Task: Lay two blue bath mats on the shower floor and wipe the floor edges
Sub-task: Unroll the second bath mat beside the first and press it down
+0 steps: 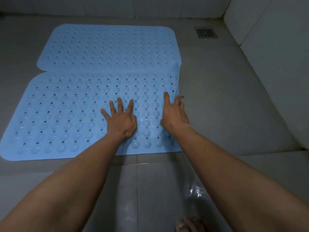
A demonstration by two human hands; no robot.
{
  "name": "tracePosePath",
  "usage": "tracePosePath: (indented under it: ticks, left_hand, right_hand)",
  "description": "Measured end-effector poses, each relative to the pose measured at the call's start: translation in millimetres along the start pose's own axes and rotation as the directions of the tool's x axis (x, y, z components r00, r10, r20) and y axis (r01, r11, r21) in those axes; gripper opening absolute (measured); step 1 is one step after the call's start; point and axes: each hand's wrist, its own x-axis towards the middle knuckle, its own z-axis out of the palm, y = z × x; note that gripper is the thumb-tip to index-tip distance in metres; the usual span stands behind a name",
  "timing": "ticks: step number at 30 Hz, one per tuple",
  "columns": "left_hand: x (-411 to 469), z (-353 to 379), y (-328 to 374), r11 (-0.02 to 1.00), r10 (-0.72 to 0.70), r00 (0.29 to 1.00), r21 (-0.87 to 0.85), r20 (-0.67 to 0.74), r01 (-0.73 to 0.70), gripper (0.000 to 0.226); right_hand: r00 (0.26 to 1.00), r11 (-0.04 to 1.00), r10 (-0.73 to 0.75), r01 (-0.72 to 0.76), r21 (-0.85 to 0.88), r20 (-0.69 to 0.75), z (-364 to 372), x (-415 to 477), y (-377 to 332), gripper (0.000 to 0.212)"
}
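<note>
Mats on shower floor, far mat flat | near mat overlapping it | left hand fingers splayed, pinning near mat | right hand pinching raised right edge, likely to straighten it | drain uncovered.

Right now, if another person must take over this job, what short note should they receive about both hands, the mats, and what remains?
Left hand: flat, fingers spread, pressing on the near mat.
Right hand: at the near mat's right edge, which is lifted and curled up there; fingers seem to hold it.
Far mat: lying flat toward the back wall, its near edge meeting the near mat.
Floor drain: uncovered, in the far right corner.
Done: both mats are on the floor.
Left: flatten the right edge, then wipe the floor edges. No cloth is in view.
</note>
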Motion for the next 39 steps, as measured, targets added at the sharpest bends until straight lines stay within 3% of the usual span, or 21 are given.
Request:
tracePosePath:
  ticks: [5, 12, 16, 20, 25, 29, 39]
  left_hand:
    - [3.7, -0.2, 9.0, 1.0, -0.018, 0.999, 0.015, -0.026, 0.019, 0.062]
    - [9.0, 7.2, 35.9, 1.0, -0.009, 0.999, -0.012, -0.048, 0.008, 0.074]
    - [15.3, 9.4, 50.5, 0.999, -0.012, 1.0, -0.036, -0.007, 0.012, 0.078]
    - [14.4, 10.5, 48.3, 1.0, -0.02, 0.999, -0.024, -0.028, 0.019, 0.076]
    - [18.6, 3.1, 31.7, 0.995, -0.093, 0.989, -0.031, -0.116, 0.09, 0.077]
    - [24.4, 5.3, 11.5, 0.971, -0.236, 0.971, -0.061, -0.04, 0.233, 0.086]
    - [26.1, 6.4, 5.4, 0.97, -0.239, 0.97, -0.054, -0.036, 0.237, 0.08]
  right_hand:
    - [0.997, 0.986, -0.068, 0.062, -0.154, -0.034, 4.6, 2.2, 28.1, 0.065]
    - [0.995, 0.902, -0.093, 0.075, -0.426, -0.021, 8.2, 7.2, 62.8, 0.074]
    - [0.991, 0.965, -0.03, 0.062, -0.254, 0.127, 13.6, 10.1, 63.1, 0.07]
    - [0.996, 0.995, -0.038, 0.045, -0.085, 0.084, 25.7, 9.0, 62.8, 0.072]
    - [0.998, 0.995, -0.063, 0.065, -0.073, 0.028, 38.2, 14.6, 62.7, 0.083]
    - [0.998, 0.99, -0.068, 0.067, -0.121, -0.001, 47.1, 16.9, 61.3, 0.086]
    - [0.998, 0.988, -0.068, 0.067, -0.141, -0.001, 47.0, 17.7, 59.1, 0.086]
